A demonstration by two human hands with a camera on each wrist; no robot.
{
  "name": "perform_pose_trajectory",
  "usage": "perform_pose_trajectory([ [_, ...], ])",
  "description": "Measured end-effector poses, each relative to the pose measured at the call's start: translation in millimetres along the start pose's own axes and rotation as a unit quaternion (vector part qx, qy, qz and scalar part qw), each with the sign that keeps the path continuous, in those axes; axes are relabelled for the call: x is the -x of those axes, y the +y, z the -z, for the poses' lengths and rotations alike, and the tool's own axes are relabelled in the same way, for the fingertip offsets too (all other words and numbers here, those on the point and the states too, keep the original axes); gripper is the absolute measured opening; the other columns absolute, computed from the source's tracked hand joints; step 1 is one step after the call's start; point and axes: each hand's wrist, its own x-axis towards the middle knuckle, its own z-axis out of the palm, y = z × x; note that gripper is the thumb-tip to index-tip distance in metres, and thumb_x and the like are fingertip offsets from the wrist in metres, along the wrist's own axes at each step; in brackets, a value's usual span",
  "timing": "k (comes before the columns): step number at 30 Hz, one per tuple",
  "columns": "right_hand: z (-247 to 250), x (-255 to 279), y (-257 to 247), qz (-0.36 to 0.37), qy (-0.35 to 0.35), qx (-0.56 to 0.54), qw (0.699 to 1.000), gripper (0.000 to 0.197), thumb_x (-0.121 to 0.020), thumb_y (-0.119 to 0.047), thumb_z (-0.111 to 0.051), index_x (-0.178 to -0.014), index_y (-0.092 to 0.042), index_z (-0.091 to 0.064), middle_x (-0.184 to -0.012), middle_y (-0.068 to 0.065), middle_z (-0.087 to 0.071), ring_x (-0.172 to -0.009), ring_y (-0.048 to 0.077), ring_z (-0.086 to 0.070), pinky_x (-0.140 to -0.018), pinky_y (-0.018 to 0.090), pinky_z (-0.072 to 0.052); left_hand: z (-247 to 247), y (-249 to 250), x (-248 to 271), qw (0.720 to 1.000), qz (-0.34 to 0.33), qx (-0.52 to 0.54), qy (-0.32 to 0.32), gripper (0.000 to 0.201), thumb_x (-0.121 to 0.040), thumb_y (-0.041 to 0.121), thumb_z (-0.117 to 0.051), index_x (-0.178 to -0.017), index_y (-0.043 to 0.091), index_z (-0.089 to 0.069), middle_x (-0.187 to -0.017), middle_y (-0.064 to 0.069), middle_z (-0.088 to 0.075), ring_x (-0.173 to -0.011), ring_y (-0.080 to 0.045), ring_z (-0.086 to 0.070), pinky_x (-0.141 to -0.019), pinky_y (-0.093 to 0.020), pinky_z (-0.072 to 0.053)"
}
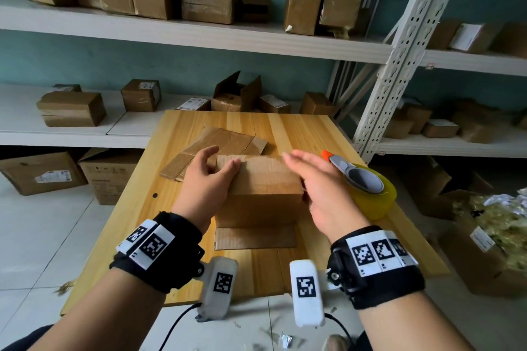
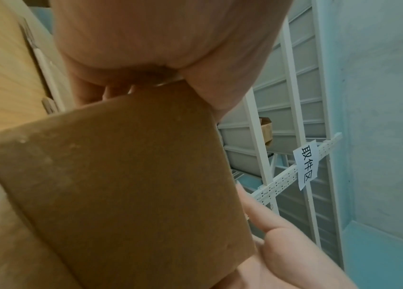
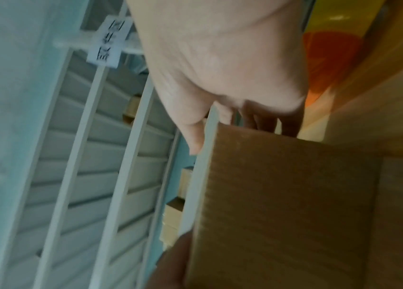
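A brown cardboard box [image 1: 262, 179] stands in the middle of the wooden table [image 1: 299, 125], with one flap [image 1: 253, 238] lying flat toward me. My left hand [image 1: 221, 159] grips its left end, thumb on top and fingers curled round the far side. In the left wrist view the box's panel [image 2: 121, 185] sits between that thumb and the fingers. My right hand [image 1: 310, 174] lies against the box's right end with straight fingers along the top edge. The right wrist view shows the box [image 3: 282, 205] just below those fingers.
A yellow tape roll in a grey dispenser with an orange tip [image 1: 368, 188] sits right of the right hand. Flattened cardboard [image 1: 216, 139] lies behind the box. White shelves [image 1: 199, 34] hold several boxes. More cartons [image 1: 42, 171] stand on the floor.
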Motion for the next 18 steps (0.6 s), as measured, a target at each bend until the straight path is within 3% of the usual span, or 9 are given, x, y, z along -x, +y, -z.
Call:
perform_pose_trajectory([
  [3, 19, -1, -13, 0.056, 0.073, -0.029, 0.995, 0.026, -0.098, -0.04, -0.071, -0.122, -0.03, -0.072, -0.117, -0.012, -0.074, -0.114, 0.007, -0.066, -0.098, 0.031, -0.051, 1, -1, 0, 1.0, -0.009, -0.011, 0.006, 0.054, -0.093, 0.048, -0.074, -0.142, 0.035, -0.054, -0.131, -0.002, -0.06, -0.112, -0.023, -0.065, -0.095, -0.048, -0.061],
  [5, 34, -8, -13, 0.088, 0.11, 0.037, 0.989, 0.026, -0.103, -0.033, -0.066, -0.127, -0.024, -0.071, -0.109, -0.017, -0.069, -0.103, -0.001, -0.06, -0.081, 0.02, -0.045, 2, -1, -1, 1.0, -0.008, -0.013, 0.009, 0.051, -0.093, 0.048, -0.074, -0.138, 0.032, -0.057, -0.128, 0.0, -0.063, -0.111, -0.022, -0.067, -0.093, -0.047, -0.062],
  [6, 40, -12, -11, 0.088, 0.12, 0.089, 0.985, 0.029, -0.103, -0.033, -0.066, -0.13, -0.023, -0.07, -0.108, -0.017, -0.066, -0.099, -0.001, -0.058, -0.078, 0.02, -0.044, 2, -1, -1, 1.0, -0.006, -0.011, 0.01, 0.049, -0.092, 0.048, -0.075, -0.136, 0.03, -0.059, -0.126, 0.0, -0.065, -0.109, -0.022, -0.068, -0.091, -0.048, -0.063],
  [8, 50, -20, -3, 0.058, 0.148, 0.22, 0.962, 0.045, -0.095, -0.046, -0.069, -0.135, -0.027, -0.064, -0.117, -0.008, -0.066, -0.109, 0.014, -0.061, -0.091, 0.033, -0.05, 2, -2, -3, 1.0, -0.006, -0.007, 0.01, 0.046, -0.093, 0.047, -0.075, -0.132, 0.027, -0.061, -0.123, -0.001, -0.068, -0.107, -0.022, -0.07, -0.089, -0.049, -0.063],
  [10, 57, -25, 3, 0.011, 0.156, 0.334, 0.93, 0.06, -0.087, -0.055, -0.07, -0.141, -0.031, -0.059, -0.13, 0.0, -0.063, -0.124, 0.028, -0.057, -0.106, 0.049, -0.049, 1, -2, -2, 1.0, -0.007, -0.004, 0.012, 0.044, -0.093, 0.045, -0.075, -0.13, 0.026, -0.061, -0.121, -0.001, -0.069, -0.106, -0.022, -0.07, -0.089, -0.049, -0.063],
  [14, 62, -26, 7, -0.034, 0.132, 0.446, 0.885, 0.069, -0.09, -0.046, -0.069, -0.152, -0.031, -0.044, -0.144, 0.009, -0.054, -0.141, 0.037, -0.044, -0.117, 0.056, -0.036, 1, -2, -2, 1.0, -0.006, -0.006, 0.017, 0.045, -0.094, 0.044, -0.074, -0.131, 0.024, -0.061, -0.121, -0.002, -0.068, -0.106, -0.022, -0.07, -0.089, -0.047, -0.064],
  [16, 64, -31, 10, -0.034, 0.149, 0.477, 0.865, 0.056, -0.092, -0.033, -0.064, -0.145, -0.034, -0.046, -0.141, 0.009, -0.055, -0.14, 0.037, -0.043, -0.116, 0.053, -0.031, 0, 0, 0, 1.0, -0.006, -0.011, 0.018, 0.045, -0.095, 0.043, -0.073, -0.133, 0.024, -0.06, -0.123, -0.001, -0.067, -0.107, -0.021, -0.07, -0.089, -0.045, -0.064],
  [18, 67, -37, 12, -0.044, 0.159, 0.456, 0.875, 0.044, -0.091, -0.025, -0.063, -0.132, -0.037, -0.052, -0.134, 0.005, -0.058, -0.135, 0.034, -0.047, -0.115, 0.052, -0.03, -1, 0, 0, 0.999, -0.013, -0.017, 0.03, 0.044, -0.094, 0.043, -0.073, -0.133, 0.025, -0.059, -0.124, 0.0, -0.064, -0.107, -0.018, -0.067, -0.087, -0.042, -0.064],
])
